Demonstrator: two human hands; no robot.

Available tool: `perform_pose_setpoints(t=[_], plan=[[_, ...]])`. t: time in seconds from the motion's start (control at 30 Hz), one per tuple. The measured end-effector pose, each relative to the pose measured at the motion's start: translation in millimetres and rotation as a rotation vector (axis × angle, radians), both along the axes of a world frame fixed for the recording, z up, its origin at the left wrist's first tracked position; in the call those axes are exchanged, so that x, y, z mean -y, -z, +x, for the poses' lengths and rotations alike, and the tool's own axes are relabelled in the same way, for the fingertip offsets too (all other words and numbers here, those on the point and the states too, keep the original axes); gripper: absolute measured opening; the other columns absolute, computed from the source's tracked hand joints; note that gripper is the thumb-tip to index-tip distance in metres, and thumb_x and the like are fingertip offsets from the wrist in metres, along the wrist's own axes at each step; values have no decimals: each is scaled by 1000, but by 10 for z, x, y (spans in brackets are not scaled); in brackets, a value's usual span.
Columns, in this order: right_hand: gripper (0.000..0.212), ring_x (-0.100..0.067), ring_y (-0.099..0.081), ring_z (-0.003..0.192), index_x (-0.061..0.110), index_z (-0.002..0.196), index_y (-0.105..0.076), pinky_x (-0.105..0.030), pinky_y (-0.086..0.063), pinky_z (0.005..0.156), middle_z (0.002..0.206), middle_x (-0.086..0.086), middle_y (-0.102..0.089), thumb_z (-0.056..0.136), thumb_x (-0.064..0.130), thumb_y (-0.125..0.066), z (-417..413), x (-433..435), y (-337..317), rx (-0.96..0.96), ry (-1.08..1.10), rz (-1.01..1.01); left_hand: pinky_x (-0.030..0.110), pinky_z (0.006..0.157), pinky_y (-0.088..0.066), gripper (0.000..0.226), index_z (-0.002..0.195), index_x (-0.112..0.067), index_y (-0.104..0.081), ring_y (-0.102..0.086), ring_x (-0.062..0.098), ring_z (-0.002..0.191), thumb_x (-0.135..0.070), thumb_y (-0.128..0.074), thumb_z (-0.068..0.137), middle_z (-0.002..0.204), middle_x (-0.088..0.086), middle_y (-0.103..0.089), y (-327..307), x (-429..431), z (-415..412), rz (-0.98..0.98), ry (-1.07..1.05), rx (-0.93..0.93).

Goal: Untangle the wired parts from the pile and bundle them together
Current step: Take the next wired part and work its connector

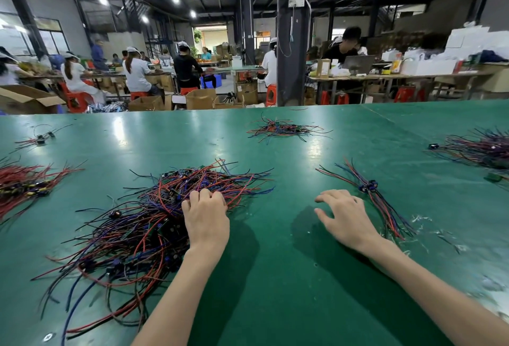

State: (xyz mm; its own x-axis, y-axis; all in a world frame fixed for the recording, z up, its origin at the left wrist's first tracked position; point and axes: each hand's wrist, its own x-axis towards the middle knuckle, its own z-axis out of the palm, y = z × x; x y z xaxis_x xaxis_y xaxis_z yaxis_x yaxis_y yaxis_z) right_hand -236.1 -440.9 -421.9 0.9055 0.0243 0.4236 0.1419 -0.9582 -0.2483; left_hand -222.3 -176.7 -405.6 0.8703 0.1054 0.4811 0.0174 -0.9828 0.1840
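A big tangled pile of red, blue and black wired parts point(143, 224) lies on the green table point(275, 277), left of centre. My left hand point(205, 215) rests on the pile's right side, its fingertips curled into the wires. To the right lies a small bundle of wired parts point(367, 188) with blue components grouped at its middle. My right hand point(345, 217) hovers just left of that bundle with fingers spread and relaxed, holding nothing.
More wire heaps sit around: a red one point(24, 184) at the left edge, a small one point(283, 128) at the far centre, a dark one point(484, 149) at the right edge. Wire scraps point(429, 224) litter the table at right. Workers sit at benches beyond.
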Motion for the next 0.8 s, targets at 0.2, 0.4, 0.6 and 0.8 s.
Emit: perform_pose_setpoints(t=[0.2,0.4,0.6,0.8], plan=[[20,-17,-50,116,17,109,-67,-32,-29,96,114,4,-65,91,23,-59,-38,-50,-47,62,-34,98,36,81,-39,4,85,-8,-65,-58,28,82,-10,-64,88,83,6,-69,-126,69,-63,-338,237,348],[13,-15,-59,93,10,95,-73,-25,-43,88,94,0,-72,88,9,-62,-92,-201,-97,57,-144,335,23,66,-50,5,92,-9,-63,-59,13,71,-6,-62,90,82,1,-65,-178,219,-119,-662,519,411],[8,-8,-62,74,12,91,-72,-15,-45,66,85,-3,-74,87,13,-65,-214,-430,-166,-344,-358,920,29,48,-54,12,93,-9,-60,-61,10,61,3,-59,89,72,6,-65,-187,412,-181,-1422,627,-141],[6,-14,-59,62,13,87,-71,-19,-43,53,77,0,-70,83,14,-66,-262,-529,-198,-475,-395,1317,27,61,-57,22,89,-7,-67,-66,9,68,10,-54,88,75,2,-72,-130,545,-284,-1419,741,-477]])
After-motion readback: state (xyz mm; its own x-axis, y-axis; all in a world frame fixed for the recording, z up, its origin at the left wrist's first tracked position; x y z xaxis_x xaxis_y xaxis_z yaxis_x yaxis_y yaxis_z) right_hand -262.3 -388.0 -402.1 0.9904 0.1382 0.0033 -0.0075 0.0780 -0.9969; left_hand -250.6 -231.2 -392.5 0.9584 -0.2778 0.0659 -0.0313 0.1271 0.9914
